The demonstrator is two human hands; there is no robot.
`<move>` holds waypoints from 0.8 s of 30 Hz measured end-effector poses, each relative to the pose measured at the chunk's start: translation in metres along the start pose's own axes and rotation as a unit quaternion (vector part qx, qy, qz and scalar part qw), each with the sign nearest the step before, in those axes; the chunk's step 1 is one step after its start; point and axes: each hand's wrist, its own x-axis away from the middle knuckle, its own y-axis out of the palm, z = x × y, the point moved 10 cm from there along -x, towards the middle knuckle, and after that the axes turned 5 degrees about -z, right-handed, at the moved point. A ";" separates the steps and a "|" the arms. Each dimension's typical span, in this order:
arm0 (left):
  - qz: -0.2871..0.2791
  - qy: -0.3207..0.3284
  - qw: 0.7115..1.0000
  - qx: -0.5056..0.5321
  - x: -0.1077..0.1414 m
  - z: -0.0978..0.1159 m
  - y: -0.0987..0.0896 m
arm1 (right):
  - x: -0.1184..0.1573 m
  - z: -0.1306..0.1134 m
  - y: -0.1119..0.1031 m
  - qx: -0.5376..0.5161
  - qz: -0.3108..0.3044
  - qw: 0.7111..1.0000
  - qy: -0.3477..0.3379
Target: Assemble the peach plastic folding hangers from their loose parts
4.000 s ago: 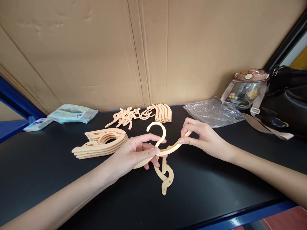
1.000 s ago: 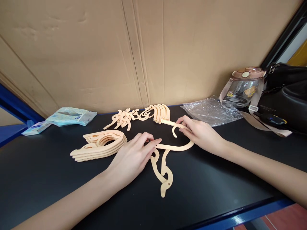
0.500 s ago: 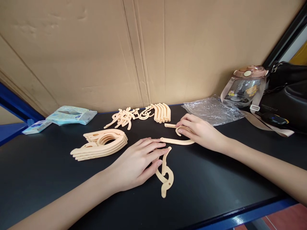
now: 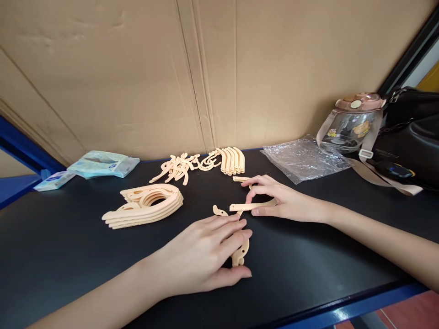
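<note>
My right hand (image 4: pixel 279 198) pinches a cream, slightly curved hanger arm (image 4: pixel 242 207) between thumb and fingers, low over the black table. Just behind its fingertips lies another slim cream hanger arm (image 4: pixel 239 179), partly hidden. My left hand (image 4: pixel 212 249) reaches over a cream hanger hook piece (image 4: pixel 245 246), its fingers stretched out and its thumb apart. This hand covers much of that piece, so how firmly it touches it is hidden. A curved piece end with a hole (image 4: pixel 219 210) shows beyond the left fingers, near the arm held on the right.
A stack of folded cream hangers (image 4: pixel 144 212) lies to the left. Loose hook pieces (image 4: pixel 178 167) and a row of hanger arms (image 4: pixel 233 161) sit by the cardboard (image 4: pixel 219 73). Tissue packs (image 4: pixel 103 164), a clear plastic bag (image 4: pixel 305 160), a strapped bottle (image 4: pixel 350 130) and a black bag (image 4: pixel 411 137) surround them.
My right hand has taken hold of the near hanger arm and tilted it up. My left hand has moved right and nearer, over the hook piece, with its thumb spread wider.
</note>
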 end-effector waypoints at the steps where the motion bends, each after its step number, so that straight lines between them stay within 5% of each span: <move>1: 0.009 0.002 1.000 0.006 0.000 -0.001 -0.002 | 0.000 0.001 0.000 -0.009 -0.001 1.000 0.004; 8: 0.036 -0.088 0.981 0.169 0.003 -0.036 -0.008 | 0.001 0.002 0.001 -0.038 -0.006 0.999 0.011; 24: 0.095 -0.081 0.974 0.190 0.011 -0.036 -0.017 | 0.000 -0.001 0.003 0.018 -0.027 0.999 0.004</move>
